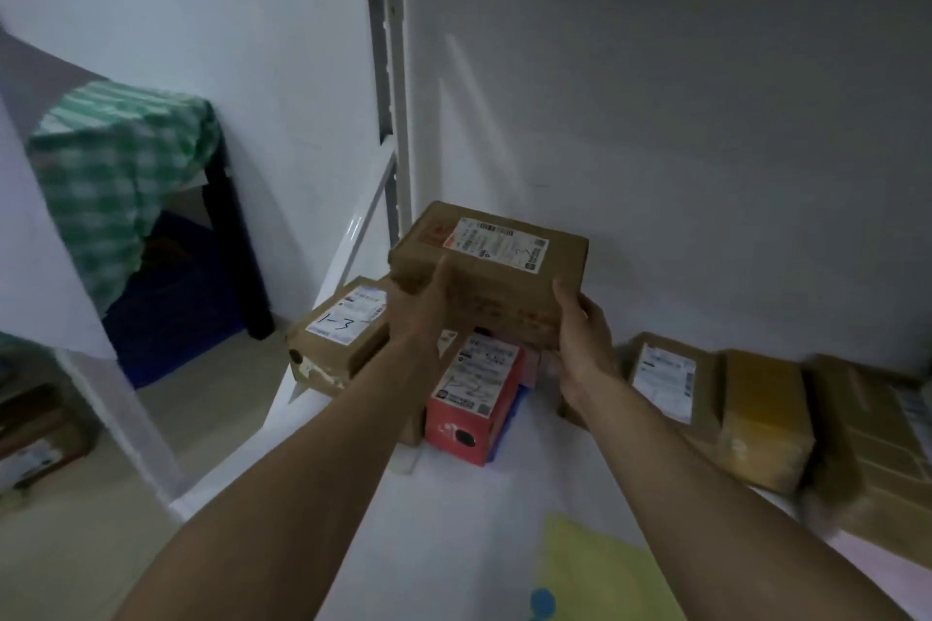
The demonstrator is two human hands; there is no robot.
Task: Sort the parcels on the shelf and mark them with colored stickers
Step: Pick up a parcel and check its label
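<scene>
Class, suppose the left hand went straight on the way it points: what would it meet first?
The left hand grips the brown parcel; beyond it, probably the shelf's white back panel, though depth is unclear.

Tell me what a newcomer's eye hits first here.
The brown box with its white label, mid-frame, gripped by the left hand and the right hand. Just below it a red box stands out on the white shelf among plain brown parcels. At the bottom edge lies a yellow sheet with a blue sticker by it.
</scene>
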